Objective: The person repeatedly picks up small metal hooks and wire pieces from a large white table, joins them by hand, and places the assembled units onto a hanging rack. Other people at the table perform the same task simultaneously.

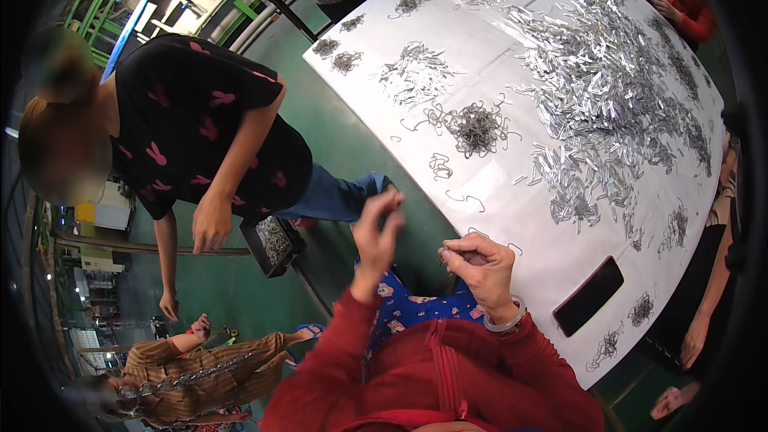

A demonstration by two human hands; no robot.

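My left hand (374,238) is raised in front of me, off the table's edge. It is slightly blurred, with thumb and fingers apart and nothing plainly held. Close to the table's near edge, my right hand (482,268) is pinched closed, and whatever its fingertips hold is too small to name. Just beyond it lie a few loose bent wire hooks (466,198) on the white tabletop (520,220). Farther up sits a tangled heap of dark wire hooks (478,130). A broad pile of shiny flat metal strips (596,88) covers the table's middle.
A black phone (589,296) lies right of my right hand. A smaller pile of metal strips (416,74) is at the far left of the table. Someone in a black shirt (196,124) stands at left, near a dark bin (274,244) of metal pieces. Other people surround the table.
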